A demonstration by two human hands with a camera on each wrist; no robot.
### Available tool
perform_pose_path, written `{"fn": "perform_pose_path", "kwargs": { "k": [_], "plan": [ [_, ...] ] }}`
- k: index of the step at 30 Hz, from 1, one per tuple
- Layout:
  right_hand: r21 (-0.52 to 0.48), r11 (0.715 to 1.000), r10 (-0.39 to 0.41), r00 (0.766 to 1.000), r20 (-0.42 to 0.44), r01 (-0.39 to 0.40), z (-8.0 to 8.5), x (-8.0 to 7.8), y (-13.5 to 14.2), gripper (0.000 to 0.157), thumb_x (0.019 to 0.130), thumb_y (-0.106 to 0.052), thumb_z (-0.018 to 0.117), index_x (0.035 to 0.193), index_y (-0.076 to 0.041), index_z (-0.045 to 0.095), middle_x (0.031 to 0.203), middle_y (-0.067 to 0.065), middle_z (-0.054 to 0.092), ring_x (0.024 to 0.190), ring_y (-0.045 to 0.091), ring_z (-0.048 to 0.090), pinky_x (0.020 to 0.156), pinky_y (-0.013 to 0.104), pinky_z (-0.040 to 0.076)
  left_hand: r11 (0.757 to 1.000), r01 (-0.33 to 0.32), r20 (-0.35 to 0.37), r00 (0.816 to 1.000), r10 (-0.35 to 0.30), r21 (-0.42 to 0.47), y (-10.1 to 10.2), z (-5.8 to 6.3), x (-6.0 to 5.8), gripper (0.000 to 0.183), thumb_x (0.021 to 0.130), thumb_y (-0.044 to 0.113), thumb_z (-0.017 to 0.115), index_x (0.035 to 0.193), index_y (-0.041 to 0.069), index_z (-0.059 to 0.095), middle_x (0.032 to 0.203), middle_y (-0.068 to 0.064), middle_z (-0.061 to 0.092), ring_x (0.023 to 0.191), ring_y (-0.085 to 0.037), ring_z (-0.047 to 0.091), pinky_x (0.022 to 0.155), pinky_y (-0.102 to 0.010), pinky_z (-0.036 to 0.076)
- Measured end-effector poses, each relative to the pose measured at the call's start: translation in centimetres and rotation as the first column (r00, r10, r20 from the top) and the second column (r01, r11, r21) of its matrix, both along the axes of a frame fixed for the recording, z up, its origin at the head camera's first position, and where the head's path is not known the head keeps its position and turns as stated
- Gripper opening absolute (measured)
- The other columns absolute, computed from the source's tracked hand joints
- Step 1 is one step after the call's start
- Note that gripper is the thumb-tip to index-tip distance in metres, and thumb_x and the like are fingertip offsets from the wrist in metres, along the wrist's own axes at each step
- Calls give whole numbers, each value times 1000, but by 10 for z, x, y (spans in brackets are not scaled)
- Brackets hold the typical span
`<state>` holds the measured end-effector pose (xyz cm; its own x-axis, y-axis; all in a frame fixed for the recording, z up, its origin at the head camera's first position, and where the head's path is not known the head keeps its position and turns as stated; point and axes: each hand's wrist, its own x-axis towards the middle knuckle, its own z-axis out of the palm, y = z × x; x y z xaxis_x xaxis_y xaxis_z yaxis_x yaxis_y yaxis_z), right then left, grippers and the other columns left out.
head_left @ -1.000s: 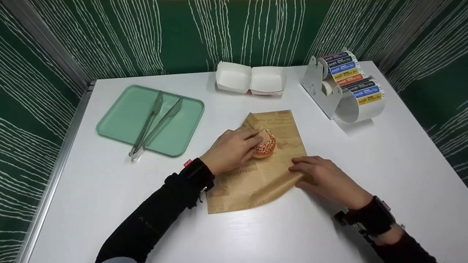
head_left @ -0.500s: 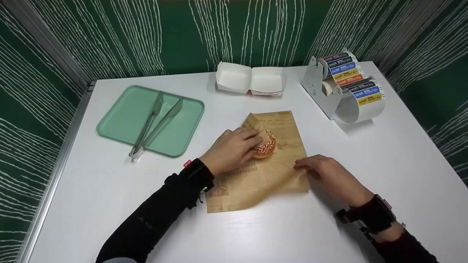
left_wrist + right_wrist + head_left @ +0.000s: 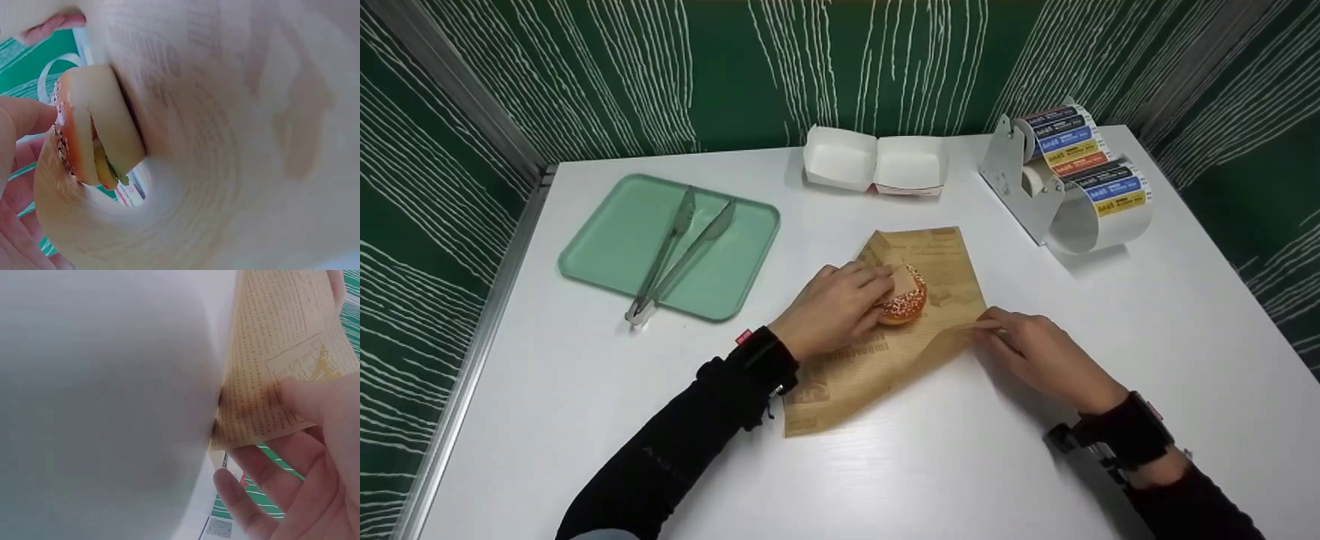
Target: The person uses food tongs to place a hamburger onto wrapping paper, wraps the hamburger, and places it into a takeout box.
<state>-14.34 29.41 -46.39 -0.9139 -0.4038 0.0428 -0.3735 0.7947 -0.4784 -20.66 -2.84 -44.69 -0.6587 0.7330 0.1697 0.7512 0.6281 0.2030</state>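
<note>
A sesame-topped burger lies on a sheet of brown printed wrapping paper. My left hand holds a folded-over flap of the paper down on the bun, its fingers curled over the top. In the left wrist view the burger stands side-on, its filling showing at the split, with the paper curving around it. My right hand pinches the paper's near right corner and holds it raised. The right wrist view shows the thumb on the printed paper and fingers behind it.
A green tray with metal tongs across it lies at the left. An opened white paper box stands at the back. At the back right is a label dispenser with rolls of coloured stickers. Green walls edge the white table.
The right hand has gripped the paper's near right corner, lifted it and moved it up toward the burger, folding the near edge over. The left hand has stayed on the burger.
</note>
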Motion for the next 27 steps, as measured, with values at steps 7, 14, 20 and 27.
{"fn": "perform_pose_path", "kwargs": {
  "k": [7,14,20,27],
  "plan": [
    [-83,996,-17,1000,11,18,7,-8,-5,15,105,-17,71,117,-17,79,108,0,81,103,21,73,93,49,58,1000,10,-16,1000,-9,21,-2,-1,0,39,107,29,65,144,17,64,162,-10,53,150,-30,49,113,-49,51],
    [-151,988,-45,997,-54,37,16,-19,-17,7,101,-16,77,107,-15,76,92,-3,75,85,15,61,79,36,48,1000,22,-18,1000,-22,7,-5,-2,0,44,108,31,63,151,20,60,159,-5,55,148,-28,50,111,-49,51],
    [-234,972,-46,997,-66,29,20,-30,-29,23,98,-11,79,113,-9,63,92,0,76,94,17,70,96,49,54,998,26,6,1000,-27,57,-6,-3,2,43,112,32,55,153,17,60,160,-4,57,151,-28,51,112,-48,51],
    [-253,967,-34,992,-120,3,21,-42,-41,28,96,-11,81,112,-5,59,96,1,77,93,15,72,92,34,56,994,13,83,996,-22,113,-8,-3,1,47,117,37,40,155,10,50,156,-12,61,148,-29,55,112,-52,51]
  ]
}}
